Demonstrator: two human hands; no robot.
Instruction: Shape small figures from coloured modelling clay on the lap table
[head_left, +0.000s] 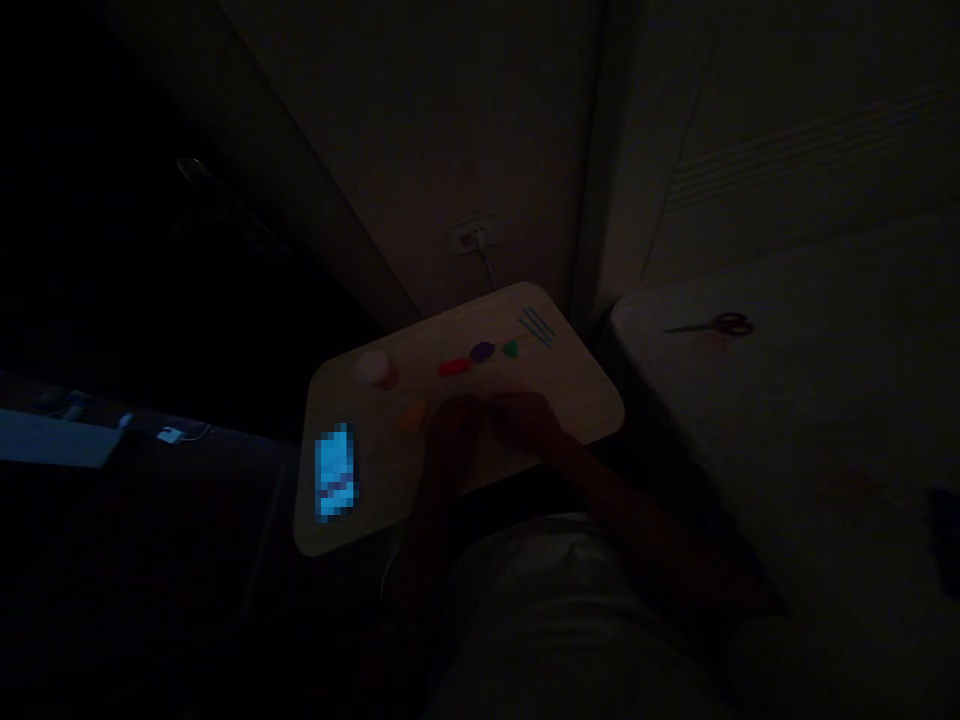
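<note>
The scene is very dark. Over the near side of a small wooden table (390, 470), my left hand (456, 420) and my right hand (525, 418) meet at the fingers. Both look closed; whatever they pinch, if anything, is lost in shadow. An orange-yellow lump (412, 415) lies just left of my left hand. Beyond the hands are a red block-like piece (454, 368), a dark purple rounded piece (482, 352) and a small green piece (511, 349). A pale round tub (373, 367) stands farther left, with a reddish round thing (389, 374) against it.
Several thin dark sticks (537, 326) lie at the table's far right corner. A glowing, blurred-out screen (335, 473) lies at the left end. Behind the table, a plug sits in a wall socket (472, 237). Scissors (720, 325) rest on the pale surface (787, 400) at right.
</note>
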